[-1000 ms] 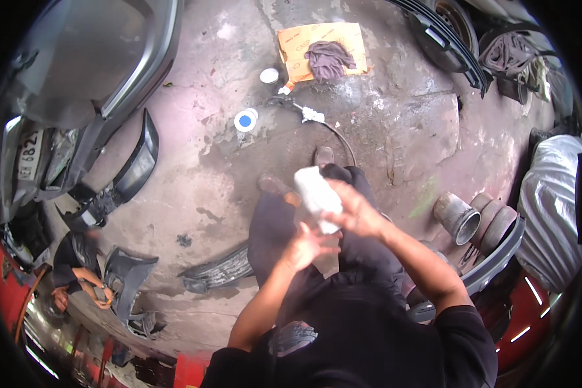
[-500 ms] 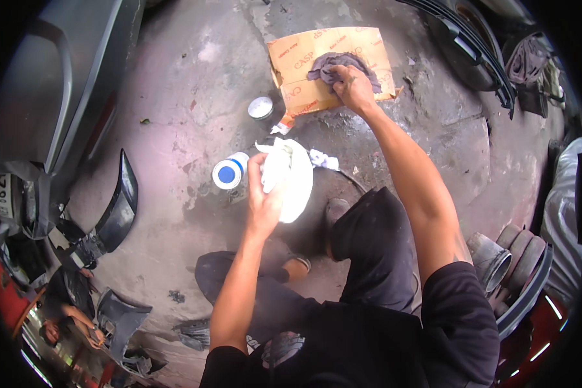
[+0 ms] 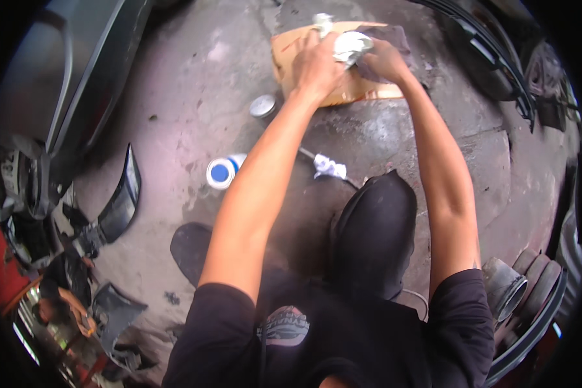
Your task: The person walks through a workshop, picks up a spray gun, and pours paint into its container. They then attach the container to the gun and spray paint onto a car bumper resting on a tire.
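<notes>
Both my hands are together over a cardboard sheet on the floor ahead of me. My left hand is closed on a white cloth, with another white bit showing beyond its fingers. My right hand is closed at the cloth's right side, its fingertips partly hidden. Motion blur smears the white folds. Under and beyond the right hand, a dark grey rag lies spread on the cardboard.
A metal-topped can stands near the cardboard, and a white bottle with a blue cap nearer me. A white-wrapped tool lies before my knee. Car panels are at left, rounded parts at right. Another person is at lower left.
My left hand has moved forward and right with the white cloth, over the cardboard. My right hand has left the grey rag's middle and come to the white cloth. The rag has shifted right.
</notes>
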`<state>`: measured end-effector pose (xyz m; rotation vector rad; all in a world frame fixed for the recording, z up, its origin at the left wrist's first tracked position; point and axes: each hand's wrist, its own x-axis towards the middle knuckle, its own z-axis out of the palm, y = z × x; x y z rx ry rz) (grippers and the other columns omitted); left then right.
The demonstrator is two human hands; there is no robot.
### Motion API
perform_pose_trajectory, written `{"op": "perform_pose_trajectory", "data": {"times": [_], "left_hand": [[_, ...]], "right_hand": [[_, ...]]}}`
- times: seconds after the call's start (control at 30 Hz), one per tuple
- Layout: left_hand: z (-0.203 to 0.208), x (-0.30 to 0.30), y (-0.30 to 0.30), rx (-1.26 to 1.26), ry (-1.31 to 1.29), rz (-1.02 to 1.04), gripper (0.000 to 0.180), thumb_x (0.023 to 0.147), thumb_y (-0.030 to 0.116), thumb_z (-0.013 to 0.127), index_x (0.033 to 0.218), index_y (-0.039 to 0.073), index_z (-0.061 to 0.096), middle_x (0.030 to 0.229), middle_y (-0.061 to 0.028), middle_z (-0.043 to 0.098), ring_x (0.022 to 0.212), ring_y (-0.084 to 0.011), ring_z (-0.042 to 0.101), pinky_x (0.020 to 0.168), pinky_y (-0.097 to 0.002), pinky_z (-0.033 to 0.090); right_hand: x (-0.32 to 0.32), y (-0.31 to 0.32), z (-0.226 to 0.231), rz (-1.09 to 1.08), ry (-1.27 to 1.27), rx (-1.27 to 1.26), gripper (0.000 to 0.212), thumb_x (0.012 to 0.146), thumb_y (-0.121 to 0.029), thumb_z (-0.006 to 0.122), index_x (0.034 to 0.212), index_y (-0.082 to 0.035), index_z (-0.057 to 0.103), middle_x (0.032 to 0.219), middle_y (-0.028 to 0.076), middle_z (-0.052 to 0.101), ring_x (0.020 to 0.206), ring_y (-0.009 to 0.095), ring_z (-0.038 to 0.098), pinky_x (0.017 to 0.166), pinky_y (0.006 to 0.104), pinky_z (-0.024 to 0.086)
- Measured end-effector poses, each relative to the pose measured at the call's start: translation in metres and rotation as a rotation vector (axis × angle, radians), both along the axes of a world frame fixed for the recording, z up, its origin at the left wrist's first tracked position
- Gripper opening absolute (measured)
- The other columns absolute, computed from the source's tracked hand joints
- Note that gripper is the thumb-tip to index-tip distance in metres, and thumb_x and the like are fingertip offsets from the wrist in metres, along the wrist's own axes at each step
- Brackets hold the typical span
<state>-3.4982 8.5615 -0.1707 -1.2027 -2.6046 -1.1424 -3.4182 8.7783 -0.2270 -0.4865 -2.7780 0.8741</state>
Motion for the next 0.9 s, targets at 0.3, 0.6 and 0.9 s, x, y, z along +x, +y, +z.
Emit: {"op": "perform_pose_trajectory", "data": {"times": [0.3,0.6,0.9], "left_hand": [[-0.048,0.168,-0.188,0.097,-0.475,-0.099,0.039,0.087,0.006,0.072,0.126,0.004,0.064,0.120,-0.0183,0.063,0.106,-0.0343,0.067,0.089,-0.0398,0.056],[-0.062,0.118,-0.330,0.084,-0.580,0.818,0.106,0.079,0.016,0.088,0.160,0.001,0.022,0.152,-0.0268,0.042,0.140,-0.0332,0.046,0.112,-0.0447,0.045],[-0.133,0.085,-0.324,0.535,-0.612,0.687,0.081,0.087,0.016,0.081,0.150,-0.002,0.033,0.138,-0.0188,0.052,0.128,-0.0283,0.053,0.107,-0.0388,0.043]], "right_hand": [[0.040,-0.126,0.091,0.147,0.089,-0.154,0.032,0.092,-0.005,0.059,0.121,-0.004,0.073,0.103,0.019,0.075,0.089,0.027,0.074,0.083,0.0386,0.058],[-0.001,-0.348,0.043,0.787,-0.118,0.040,0.034,0.091,-0.019,0.067,0.120,-0.002,0.066,0.089,0.021,0.074,0.085,0.038,0.075,0.076,0.0464,0.060],[-0.039,-0.439,0.003,0.775,-0.248,0.237,0.022,0.093,-0.012,0.060,0.112,-0.001,0.065,0.094,0.015,0.076,0.092,0.030,0.077,0.076,0.0413,0.062]]}}
